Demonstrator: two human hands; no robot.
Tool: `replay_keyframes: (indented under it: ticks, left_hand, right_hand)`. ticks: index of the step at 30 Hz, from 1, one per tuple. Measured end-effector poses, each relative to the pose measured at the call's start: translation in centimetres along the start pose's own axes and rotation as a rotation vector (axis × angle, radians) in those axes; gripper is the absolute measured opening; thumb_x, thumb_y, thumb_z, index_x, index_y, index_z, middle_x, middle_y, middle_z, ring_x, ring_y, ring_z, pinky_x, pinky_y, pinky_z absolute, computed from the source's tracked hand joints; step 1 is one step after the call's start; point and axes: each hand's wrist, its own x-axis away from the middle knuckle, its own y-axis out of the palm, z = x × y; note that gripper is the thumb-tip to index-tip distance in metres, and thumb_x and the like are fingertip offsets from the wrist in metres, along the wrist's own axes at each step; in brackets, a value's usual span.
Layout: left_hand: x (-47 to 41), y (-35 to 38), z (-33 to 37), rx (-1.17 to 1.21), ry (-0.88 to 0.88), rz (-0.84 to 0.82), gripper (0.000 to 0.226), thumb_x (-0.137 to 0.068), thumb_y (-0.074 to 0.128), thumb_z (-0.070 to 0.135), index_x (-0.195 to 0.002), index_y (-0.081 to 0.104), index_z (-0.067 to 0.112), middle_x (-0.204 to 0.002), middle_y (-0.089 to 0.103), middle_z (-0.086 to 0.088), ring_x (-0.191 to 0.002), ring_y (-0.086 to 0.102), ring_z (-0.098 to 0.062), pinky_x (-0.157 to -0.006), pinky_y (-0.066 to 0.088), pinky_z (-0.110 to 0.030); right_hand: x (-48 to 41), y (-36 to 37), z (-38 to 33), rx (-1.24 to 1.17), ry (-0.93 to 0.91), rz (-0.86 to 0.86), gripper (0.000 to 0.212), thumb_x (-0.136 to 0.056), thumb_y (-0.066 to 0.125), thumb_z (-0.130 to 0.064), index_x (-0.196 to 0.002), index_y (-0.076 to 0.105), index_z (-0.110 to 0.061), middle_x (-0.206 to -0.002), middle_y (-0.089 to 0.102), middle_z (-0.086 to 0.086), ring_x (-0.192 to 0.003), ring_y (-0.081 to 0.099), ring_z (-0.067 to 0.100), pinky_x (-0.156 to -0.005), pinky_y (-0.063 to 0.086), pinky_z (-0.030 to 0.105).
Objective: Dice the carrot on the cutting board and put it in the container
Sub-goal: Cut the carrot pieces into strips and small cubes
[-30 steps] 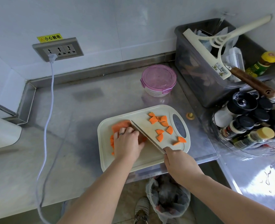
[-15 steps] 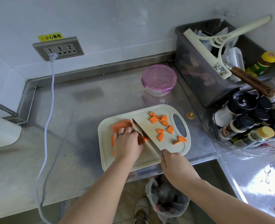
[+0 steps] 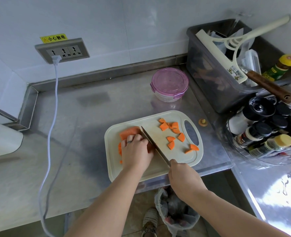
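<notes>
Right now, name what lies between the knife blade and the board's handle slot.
Cut carrot pieces, scattered on the cutting board; head view shows it.

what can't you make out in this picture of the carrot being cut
Head view: the left hand covers most of the carrot, so where the knife meets it is hidden.
Head view: the knife's handle is buried in the right hand.
Head view: the container is closed and tinted pink; its inside cannot be seen.
Head view: the white appliance is cut off by the left edge.
</notes>
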Motion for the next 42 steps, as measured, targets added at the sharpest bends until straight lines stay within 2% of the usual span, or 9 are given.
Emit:
replay_keyframes:
  ticks: [6, 12, 19, 23, 25, 28, 33, 38, 42]
  left_hand:
    - [0.1, -0.2, 0.1, 0.011, -0.004, 0.008, 0.031, -0.087, 0.052, 0.046, -0.112, 0.063, 0.030, -0.122, 0.055, 0.011, -0.118, 0.040, -0.020, -0.096, 0.027, -0.035]
    - [0.0, -0.6, 0.0, 0.002, -0.012, -0.012, 0.032, -0.088, 0.050, 0.044, -0.113, 0.063, 0.029, -0.125, 0.053, 0.008, -0.119, 0.039, -0.021, -0.099, 0.026, -0.036]
    - [-0.4, -0.8, -0.3, 0.049, -0.002, 0.022, 0.036, -0.087, 0.052, 0.046, -0.120, 0.057, 0.034, -0.127, 0.051, 0.011, -0.122, 0.037, -0.018, -0.101, 0.024, -0.033]
    - [-1.0, -0.6, 0.1, 0.032, 0.093, 0.023, 0.036, -0.089, 0.051, 0.043, -0.123, 0.055, 0.034, -0.125, 0.052, 0.012, -0.121, 0.039, -0.016, -0.096, 0.024, -0.032]
    - [-1.2, -0.4, 0.2, 0.003, 0.191, 0.001, 0.028, -0.092, 0.049, 0.039, -0.117, 0.059, 0.032, -0.121, 0.054, 0.011, -0.117, 0.041, -0.017, -0.094, 0.024, -0.032]
    - [-1.6, -0.2, 0.0, -0.054, 0.273, 0.023, 0.022, -0.095, 0.043, 0.030, -0.108, 0.061, 0.027, -0.113, 0.057, 0.007, -0.112, 0.044, -0.019, -0.092, 0.023, -0.032]
    - [-0.8, -0.3, -1.5, -0.147, 0.408, -0.014, 0.019, -0.087, 0.048, 0.026, -0.100, 0.062, 0.023, -0.106, 0.058, 0.005, -0.110, 0.046, -0.022, -0.094, 0.025, -0.034]
    - [-1.1, -0.1, -2.1, -0.026, 0.417, 0.111, 0.005, -0.077, 0.066, 0.024, -0.073, 0.067, 0.027, -0.084, 0.059, 0.008, -0.087, 0.055, -0.024, -0.074, 0.025, -0.034]
    - [-3.3, -1.9, 0.2, 0.120, 0.288, 0.118, 0.017, -0.092, 0.054, 0.027, -0.096, 0.070, 0.023, -0.103, 0.063, 0.003, -0.101, 0.055, -0.025, -0.083, 0.037, -0.034]
  right_hand:
    - [-0.3, -0.2, 0.2, -0.047, 0.014, -0.027, 0.027, -0.099, 0.047, -0.011, -0.125, 0.048, -0.016, -0.100, 0.064, 0.001, -0.085, 0.066, 0.016, -0.078, 0.059, 0.034]
    - [0.3, -0.8, 0.8, -0.125, -0.028, 0.083, 0.020, -0.103, 0.036, -0.024, -0.108, 0.054, -0.016, -0.084, 0.064, 0.001, -0.071, 0.064, 0.016, -0.067, 0.058, 0.032]
    - [0.3, -2.3, 1.2, -0.129, -0.079, 0.129, 0.021, -0.103, 0.032, -0.024, -0.103, 0.050, -0.016, -0.072, 0.053, -0.002, -0.060, 0.053, 0.015, -0.050, 0.036, 0.022]
    - [0.2, -3.0, 1.5, -0.093, -0.068, 0.151, 0.022, -0.104, 0.031, -0.024, -0.102, 0.050, -0.013, -0.072, 0.047, -0.003, -0.061, 0.051, 0.016, -0.055, 0.043, 0.024]
    - [0.0, -3.3, 1.9, -0.102, -0.055, 0.166, 0.022, -0.103, 0.032, -0.023, -0.100, 0.051, -0.013, -0.067, 0.047, -0.004, -0.057, 0.050, 0.014, -0.051, 0.039, 0.022]
    - [-0.3, -3.7, 2.3, -0.133, -0.043, 0.171, 0.020, -0.103, 0.032, -0.023, -0.095, 0.049, -0.015, -0.067, 0.049, -0.003, -0.062, 0.055, 0.019, -0.055, 0.043, 0.029]
    - [-0.4, -4.1, 2.5, -0.138, -0.021, 0.164, 0.018, -0.103, 0.031, -0.022, -0.088, 0.042, -0.017, -0.067, 0.047, -0.003, -0.057, 0.048, 0.014, -0.048, 0.033, 0.021]
    - [-0.7, -5.8, 2.7, -0.166, -0.008, 0.190, 0.022, -0.102, 0.033, -0.020, -0.084, 0.045, -0.016, -0.061, 0.046, -0.001, -0.051, 0.041, 0.013, -0.045, 0.028, 0.026]
    - [-0.8, -7.9, 3.5, -0.174, 0.014, 0.258, 0.034, -0.102, 0.036, -0.023, -0.067, 0.035, -0.021, -0.061, 0.048, 0.001, -0.055, 0.046, 0.016, -0.046, 0.031, 0.027]
